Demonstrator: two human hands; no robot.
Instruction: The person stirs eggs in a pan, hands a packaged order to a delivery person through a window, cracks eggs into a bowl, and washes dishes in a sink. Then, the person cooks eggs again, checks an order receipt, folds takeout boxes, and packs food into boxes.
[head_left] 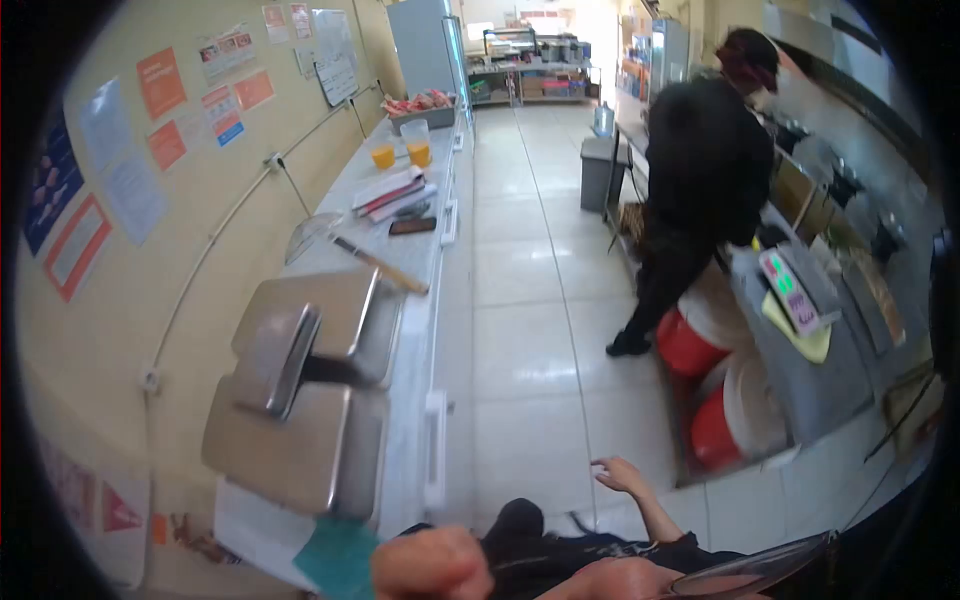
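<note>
At the bottom edge, close to the camera and blurred, my left hand point(432, 566) looks closed, with its fingers curled in. A teal cloth point(345, 558) shows just beside it at the counter's near end; I cannot tell whether the hand grips it. Lower right of the middle, my right hand point(620, 476) hangs over the floor with its fingers apart, holding nothing. On the left counter lie two broad stainless steel boxes or lids, a near one point(270, 450) and a far one point(300, 295). A tilted metal piece point(290, 365) rises between them.
A knife-like tool with a wooden handle point(400, 276), a phone point(413, 227), papers point(390, 192), orange-filled cups point(418, 152) and a meat tray point(425, 113) line the counter. A person in black point(705, 150) bends at the right, above red buckets point(715, 430). A scale point(795, 290) stands nearby.
</note>
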